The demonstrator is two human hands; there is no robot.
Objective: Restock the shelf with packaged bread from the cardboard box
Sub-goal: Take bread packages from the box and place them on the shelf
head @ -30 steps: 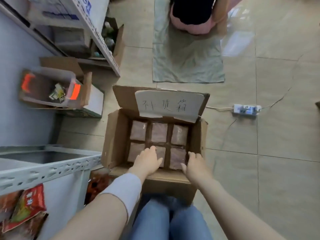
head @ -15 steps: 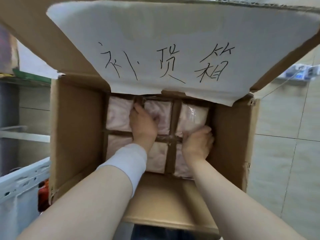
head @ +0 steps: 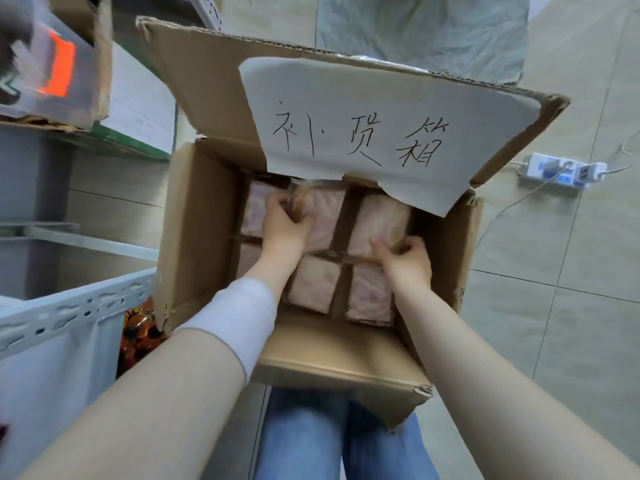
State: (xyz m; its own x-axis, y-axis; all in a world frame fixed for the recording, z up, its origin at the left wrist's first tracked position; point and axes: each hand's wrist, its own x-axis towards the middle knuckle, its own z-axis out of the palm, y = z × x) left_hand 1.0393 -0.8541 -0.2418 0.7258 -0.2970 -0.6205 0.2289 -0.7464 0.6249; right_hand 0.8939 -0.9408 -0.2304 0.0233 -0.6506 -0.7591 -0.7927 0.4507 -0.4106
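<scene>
The labelled flap (head: 197, 84) overhangs the far row of the cardboard box (head: 194, 230); dividers (head: 347, 216) fence each bread pack (head: 313, 287) closely

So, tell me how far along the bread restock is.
Done: only that the cardboard box is open; no bread shows on the visible part of the shelf. In hand: the left hand grips the far-middle pack and the right hand the far-right pack, neither clear of the box. Left: shelve those two, then the other four packs.
</scene>
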